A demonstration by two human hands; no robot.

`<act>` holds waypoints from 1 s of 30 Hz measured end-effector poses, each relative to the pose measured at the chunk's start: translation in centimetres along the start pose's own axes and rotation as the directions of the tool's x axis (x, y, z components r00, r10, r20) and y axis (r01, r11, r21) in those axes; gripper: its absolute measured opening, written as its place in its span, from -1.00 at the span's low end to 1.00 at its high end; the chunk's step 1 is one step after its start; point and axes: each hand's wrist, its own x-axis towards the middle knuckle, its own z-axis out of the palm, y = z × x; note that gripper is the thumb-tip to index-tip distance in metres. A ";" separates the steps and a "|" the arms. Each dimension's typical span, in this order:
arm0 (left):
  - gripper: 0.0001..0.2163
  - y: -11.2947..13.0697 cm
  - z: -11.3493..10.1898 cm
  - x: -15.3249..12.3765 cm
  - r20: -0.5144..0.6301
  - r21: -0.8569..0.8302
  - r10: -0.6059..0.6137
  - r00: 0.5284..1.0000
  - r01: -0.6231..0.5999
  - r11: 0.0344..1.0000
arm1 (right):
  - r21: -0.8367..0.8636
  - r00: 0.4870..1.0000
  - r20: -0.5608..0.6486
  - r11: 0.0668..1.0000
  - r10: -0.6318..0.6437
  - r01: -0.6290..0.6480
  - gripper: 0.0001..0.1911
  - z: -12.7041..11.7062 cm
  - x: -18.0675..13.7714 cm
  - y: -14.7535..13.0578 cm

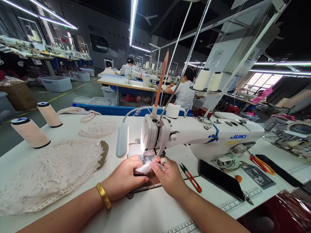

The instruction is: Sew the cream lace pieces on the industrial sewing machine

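Just in front of the needle area of a white sewing machine [184,129], a small strip of white eyelet lace [143,169] is held between both hands. My left hand [126,176], with a gold bracelet [103,195] on its wrist, grips the lace's left part between thumb and fingers. On the other side, my right hand [170,178] pinches the lace near the presser foot. The machine's lamp lights the fabric there. Some fingertips are hidden behind the lace and the machine head. A pile of cream lace pieces [53,171] lies to the left.
Two thread cones [31,133] stand at the table's left edge. Orange-handled thread snips [191,178], a black phone [221,179], a coiled cable [227,161] and red-orange scissors [262,164] lie to the right. Two people [186,90] sit at machines further back.
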 end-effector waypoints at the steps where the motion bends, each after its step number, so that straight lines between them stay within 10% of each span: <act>1: -0.88 0.1 0.0 0.0 0.001 -0.009 -0.014 1.000 0.014 1.000 | 0.000 1.000 -0.003 1.000 -0.002 0.002 -0.74 0.0 0.0 0.0; 8: -0.68 -0.4 -0.2 -0.8 -0.016 0.136 0.259 0.966 -0.254 0.957 | -0.176 0.986 0.118 0.975 -0.115 0.135 -0.70 -0.8 -0.3 0.4; 13: -0.74 -1.0 0.7 -2.6 0.045 0.419 0.587 0.808 -0.549 0.723 | -0.294 0.816 0.454 0.804 -0.358 0.516 -0.61 -2.1 -0.7 0.6; 30: -0.67 -1.1 0.7 -2.2 0.051 0.572 0.589 0.807 -0.507 0.645 | -0.436 0.833 0.450 0.736 -0.321 0.519 -0.62 -2.0 -0.5 1.2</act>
